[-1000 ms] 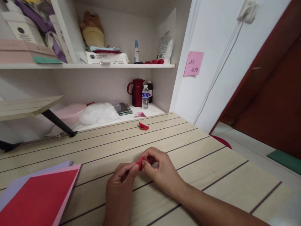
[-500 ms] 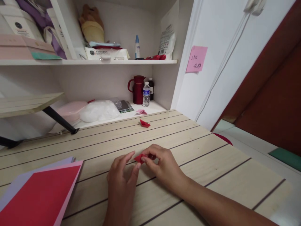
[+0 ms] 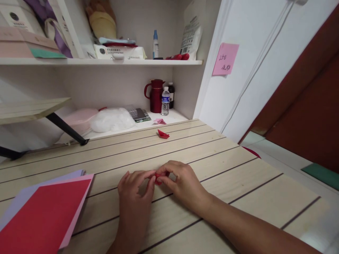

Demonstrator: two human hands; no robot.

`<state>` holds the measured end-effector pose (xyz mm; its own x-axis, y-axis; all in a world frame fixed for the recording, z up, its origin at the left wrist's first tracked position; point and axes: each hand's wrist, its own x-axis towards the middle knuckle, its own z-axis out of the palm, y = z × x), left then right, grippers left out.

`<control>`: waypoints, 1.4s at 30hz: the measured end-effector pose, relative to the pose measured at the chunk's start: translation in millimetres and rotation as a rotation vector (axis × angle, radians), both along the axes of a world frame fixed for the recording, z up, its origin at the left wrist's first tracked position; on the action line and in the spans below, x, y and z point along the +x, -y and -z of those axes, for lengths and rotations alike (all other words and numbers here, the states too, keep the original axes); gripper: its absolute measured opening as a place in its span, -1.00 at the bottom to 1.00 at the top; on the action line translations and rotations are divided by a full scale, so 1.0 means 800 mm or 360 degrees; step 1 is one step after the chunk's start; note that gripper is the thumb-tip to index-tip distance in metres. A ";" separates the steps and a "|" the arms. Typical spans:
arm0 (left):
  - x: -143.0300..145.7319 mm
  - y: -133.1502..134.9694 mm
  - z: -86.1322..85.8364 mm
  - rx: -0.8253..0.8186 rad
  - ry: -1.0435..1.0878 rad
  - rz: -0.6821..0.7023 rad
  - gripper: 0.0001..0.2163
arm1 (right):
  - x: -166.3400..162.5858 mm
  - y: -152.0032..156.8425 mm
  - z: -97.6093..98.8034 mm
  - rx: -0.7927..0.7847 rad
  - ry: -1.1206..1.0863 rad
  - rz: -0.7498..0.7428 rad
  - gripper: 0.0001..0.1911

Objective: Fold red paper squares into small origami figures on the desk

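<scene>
- Pinching a small folded red paper (image 3: 158,182), the right hand (image 3: 182,184) has its grip closed, thumb against forefinger; fingers hide most of the paper's shape.
- At the paper's 9 o'clock side, the left hand (image 3: 135,195) has its grip closed on that edge, thumb and forefinger tips together.
- Toward 12 o'clock on the bench (image 3: 238,201), a red paper boat (image 3: 163,134) sits apart from both hands.
- Between 8 and 9 o'clock, coloured sheets (image 3: 47,211) lie stacked, red uppermost.
</scene>
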<state>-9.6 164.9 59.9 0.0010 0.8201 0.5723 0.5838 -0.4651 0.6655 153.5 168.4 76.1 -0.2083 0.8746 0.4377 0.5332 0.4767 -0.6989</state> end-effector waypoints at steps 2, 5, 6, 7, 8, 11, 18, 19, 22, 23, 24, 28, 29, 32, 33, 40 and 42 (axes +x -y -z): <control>0.001 0.001 0.000 -0.0027 0.0020 0.0023 -0.88 | 0.000 -0.001 0.000 -0.0026 -0.0026 0.0013 -0.90; 0.001 0.002 -0.001 -0.0062 0.0036 0.0025 -0.90 | -0.001 -0.001 -0.001 -0.0083 -0.0066 0.0017 -0.89; 0.001 0.003 -0.001 -0.0065 0.0036 0.0023 -0.91 | -0.001 0.000 -0.002 -0.0108 -0.0084 0.0015 -0.88; 0.001 0.003 -0.001 -0.0064 0.0037 0.0016 -0.91 | -0.001 0.000 -0.002 -0.0132 -0.0107 0.0012 -0.88; 0.001 0.003 -0.001 -0.0058 0.0039 0.0007 -0.92 | -0.002 0.000 -0.002 -0.0153 -0.0129 0.0008 -0.87; 0.004 0.003 0.000 -0.0030 0.0050 -0.0041 -0.92 | -0.003 0.001 -0.001 -0.0197 -0.0199 -0.0023 -0.87; 0.007 0.003 0.002 -0.0181 0.0166 -0.0063 -0.93 | -0.006 -0.001 0.005 -0.0411 -0.0523 -0.0167 -0.85; 0.006 0.003 0.001 -0.0197 0.0184 -0.0078 -0.93 | -0.006 -0.001 0.006 -0.0434 -0.0551 -0.0179 -0.85; 0.000 0.000 -0.001 -0.0258 0.0256 -0.0154 -0.93 | -0.005 -0.003 0.005 -0.0467 -0.0592 -0.0172 -0.85; -0.003 -0.001 -0.002 -0.0282 0.0281 -0.0184 -0.93 | -0.005 -0.004 0.005 -0.0469 -0.0589 -0.0155 -0.86; -0.006 -0.003 -0.003 -0.0299 0.0301 -0.0208 -0.93 | -0.004 -0.004 0.004 -0.0471 -0.0582 -0.0134 -0.86; -0.011 -0.007 -0.003 -0.0254 0.0318 -0.0209 -0.90 | -0.003 -0.004 0.002 -0.0480 -0.0592 -0.0127 -0.89; -0.011 -0.007 -0.002 -0.0210 0.0298 -0.0172 -0.88 | -0.003 -0.004 0.002 -0.0479 -0.0598 -0.0130 -0.89; -0.007 -0.007 0.003 -0.0112 0.0175 -0.0018 -0.86 | -0.003 -0.004 0.001 -0.0451 -0.0594 -0.0097 -0.87; -0.005 -0.006 0.005 -0.0113 0.0136 0.0020 -0.88 | -0.003 -0.004 0.001 -0.0434 -0.0592 -0.0080 -0.87; 0.001 -0.003 0.008 -0.0196 0.0079 0.0024 -0.93 | -0.004 -0.001 0.002 -0.0354 -0.0532 -0.0128 -0.87; 0.002 -0.002 0.007 -0.0200 0.0082 0.0002 -0.93 | -0.004 0.001 0.002 -0.0342 -0.0503 -0.0116 -0.88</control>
<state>-8.2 166.7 54.4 -0.0247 0.8854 0.4642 0.5471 -0.3767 0.7475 150.2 167.9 74.5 -0.1575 0.9413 0.2986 0.2455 0.3302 -0.9114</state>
